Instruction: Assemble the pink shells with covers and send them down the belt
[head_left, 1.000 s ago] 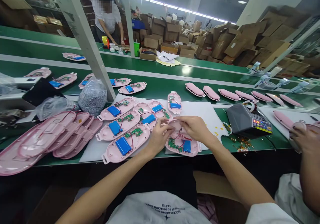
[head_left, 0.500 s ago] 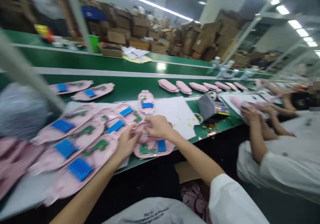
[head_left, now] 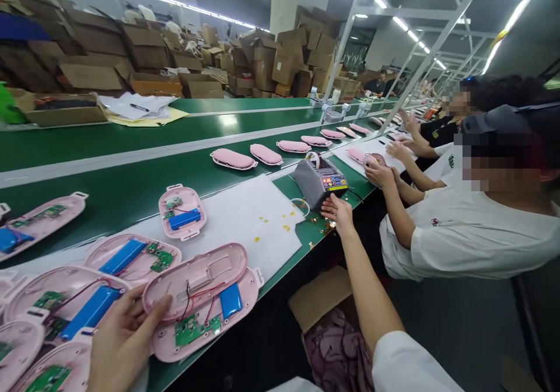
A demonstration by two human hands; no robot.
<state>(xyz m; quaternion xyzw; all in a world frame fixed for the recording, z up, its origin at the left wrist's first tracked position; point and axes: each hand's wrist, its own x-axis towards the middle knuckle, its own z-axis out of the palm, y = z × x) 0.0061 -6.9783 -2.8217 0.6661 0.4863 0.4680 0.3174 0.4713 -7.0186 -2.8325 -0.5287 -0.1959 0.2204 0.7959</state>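
Observation:
My left hand [head_left: 131, 328] pinches the left end of a pink shell [head_left: 219, 266], which is tilted over another pink shell [head_left: 166, 345] bearing a green circuit board [head_left: 191, 329] and a blue battery [head_left: 231, 300]. Red and black wires run between the two shells. Further right, my right hand [head_left: 339, 212] is at the front of a grey tape dispenser [head_left: 312, 179] with lit buttons, its fingers apart and nothing visible in them. A smaller pink shell [head_left: 182, 212] with a blue battery lies on the white sheet [head_left: 245, 211].
More open pink shells [head_left: 56, 287] crowd the left. Closed pink cases [head_left: 234, 158] line the green table [head_left: 131, 156]. Co-workers sit at the right, one person's hands [head_left: 378, 170] on a pink case. Below the table edge stands a cardboard box [head_left: 321, 298] of pink pieces.
The view has swung right and closer. My right hand has left the pink shell and reached over to the dispenser. My left hand now holds the upper shell alone.

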